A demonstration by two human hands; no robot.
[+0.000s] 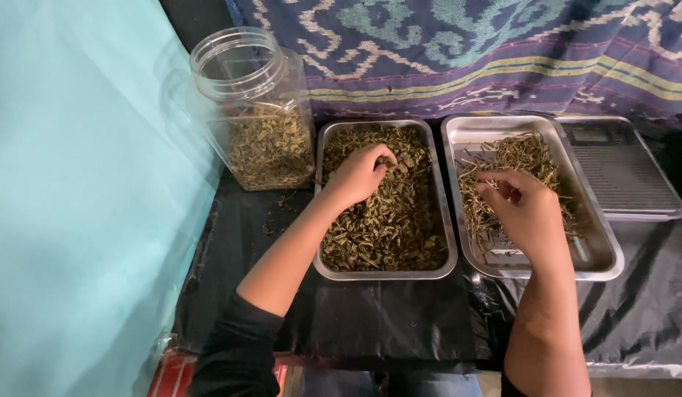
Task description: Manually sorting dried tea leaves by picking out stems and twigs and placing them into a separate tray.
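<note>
My left hand (359, 175) rests in a steel tray (385, 273) heaped with dried green-brown leaves (389, 224), fingers curled down into the pile near its far end. My right hand (527, 209) hovers over a second steel tray (604, 254) to the right, which holds thin dried stems (521, 156); its fingers are bent and pinched over the stems. Whether either hand actually grips any material cannot be made out.
A clear plastic jar (253, 110), lid off and partly filled with dried leaves, stands at the back left. A flat digital scale (627, 176) sits at the right. Black plastic sheeting (385, 316) covers the table; a teal cloth (76, 198) hangs left, a patterned fabric (466, 51) behind.
</note>
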